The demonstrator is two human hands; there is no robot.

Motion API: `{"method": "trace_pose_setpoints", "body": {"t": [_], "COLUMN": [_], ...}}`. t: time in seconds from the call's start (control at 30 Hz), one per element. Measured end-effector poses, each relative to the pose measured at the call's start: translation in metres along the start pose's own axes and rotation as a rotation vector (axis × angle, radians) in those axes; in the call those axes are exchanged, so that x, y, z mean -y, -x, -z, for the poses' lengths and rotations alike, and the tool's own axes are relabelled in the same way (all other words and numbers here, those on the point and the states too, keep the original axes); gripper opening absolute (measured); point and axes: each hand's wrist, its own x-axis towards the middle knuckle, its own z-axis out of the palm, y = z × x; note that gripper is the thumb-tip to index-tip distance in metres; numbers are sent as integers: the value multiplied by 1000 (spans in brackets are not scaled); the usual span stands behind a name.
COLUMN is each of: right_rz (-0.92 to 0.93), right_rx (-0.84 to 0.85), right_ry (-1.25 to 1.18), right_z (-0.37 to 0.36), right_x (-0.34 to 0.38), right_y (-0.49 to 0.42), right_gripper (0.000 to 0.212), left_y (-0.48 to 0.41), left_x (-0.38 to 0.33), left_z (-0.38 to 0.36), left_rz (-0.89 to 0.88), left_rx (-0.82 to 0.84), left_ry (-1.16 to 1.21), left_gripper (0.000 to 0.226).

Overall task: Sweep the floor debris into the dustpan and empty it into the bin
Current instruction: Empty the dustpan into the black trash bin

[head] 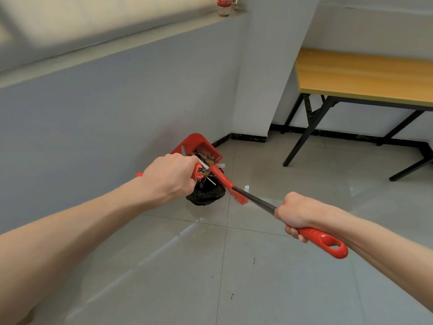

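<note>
My left hand (169, 178) grips the handle of a red dustpan (195, 143), which is raised and tilted over a bin lined with a black bag (206, 195). Paper and cardboard scraps (206, 160) lie in the pan's mouth, right above the bag. My right hand (296, 215) is closed around the broom's dark shaft and red grip (324, 242). The broom's red head (230, 186) reaches into the pan's mouth among the scraps. Most of the bin is hidden behind my left hand and the pan.
A grey wall runs along the left, meeting a pillar in the corner behind the bin. A wooden table (365, 73) with black folding legs stands at the right. A bottle (224, 5) sits on the window ledge. Small dark specks (230, 295) dot the tiled floor.
</note>
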Motion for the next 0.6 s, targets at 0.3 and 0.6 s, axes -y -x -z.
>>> {"method": "trace_pose_setpoints", "body": {"t": [0.3,0.6], "right_rz": [37,140], "right_rx": [-83,-124], "right_ry": [174,439], "right_z": [-18,-38], "right_x": [5,31], "right_y": [14,24], "right_gripper": [16,18], "left_y": [4,6], "left_x": [-3,-4], "left_z": [-5,-9], "left_rz": [-44,-69], "left_rx": [4,-14], "left_ry": [-20,-47], "left_gripper": [10,7]}}
